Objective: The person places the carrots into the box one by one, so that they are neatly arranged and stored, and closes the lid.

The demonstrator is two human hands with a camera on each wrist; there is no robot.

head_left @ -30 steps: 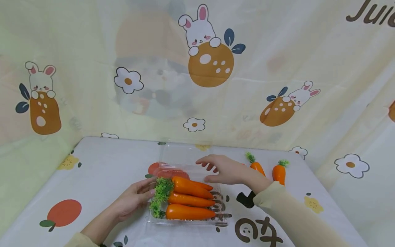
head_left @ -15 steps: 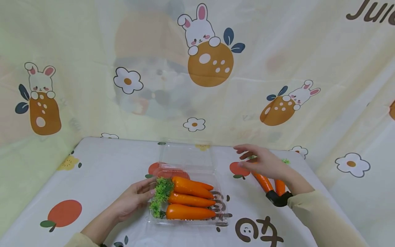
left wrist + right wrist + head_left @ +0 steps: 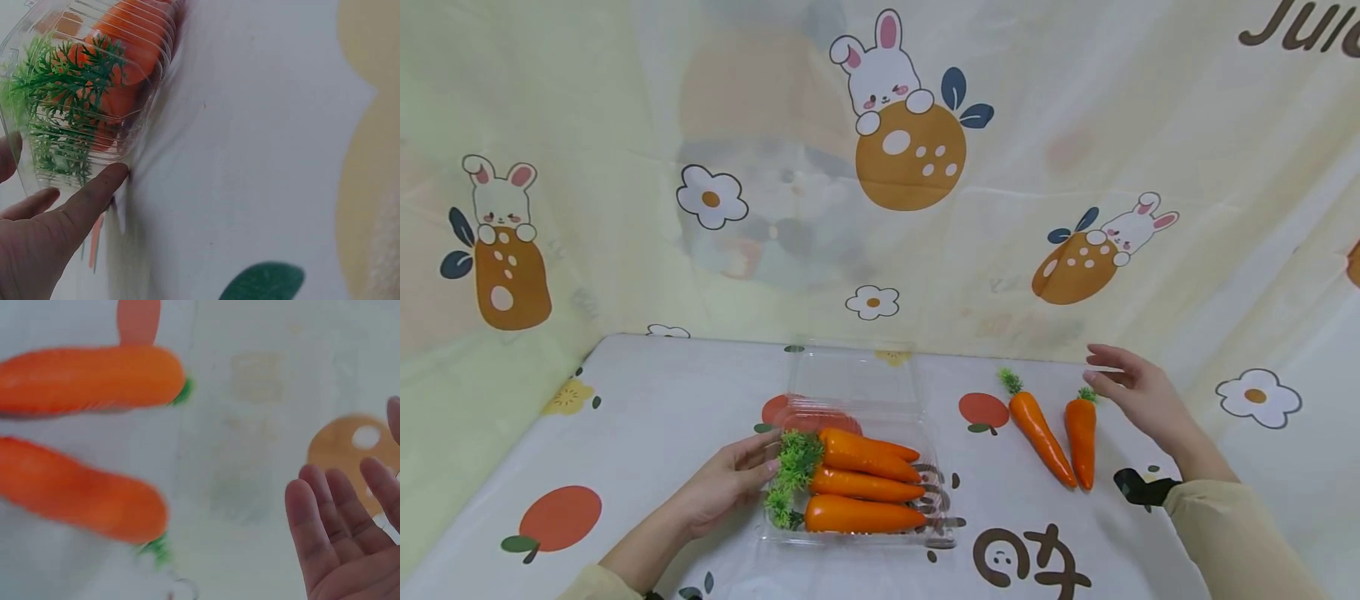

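Observation:
A clear plastic clamshell box [image 3: 936,533] stands on the table with its lid raised toward the back. Several orange toy carrots [image 3: 865,514] lie side by side in it, green tops to the left. My left hand [image 3: 718,487] rests against the box's left end, and its fingertips touch the plastic wall in the left wrist view. Two more carrots, one longer [image 3: 1037,433] and one shorter [image 3: 1081,442], lie on the cloth to the right. Beside the shorter one's green top is my right hand [image 3: 1142,400], fingers loosely extended and holding nothing.
A white printed tablecloth [image 3: 677,400] covers the table. Behind it hangs a pale curtain [image 3: 760,283] with rabbit and flower prints. The box's transparent lid [image 3: 853,375] leans back near the table's rear edge. A black band [image 3: 1142,487] sits at my right wrist.
My right hand has moved from above the box to the right, passing over the loose carrots to beyond the shorter one. My left hand stays at the box.

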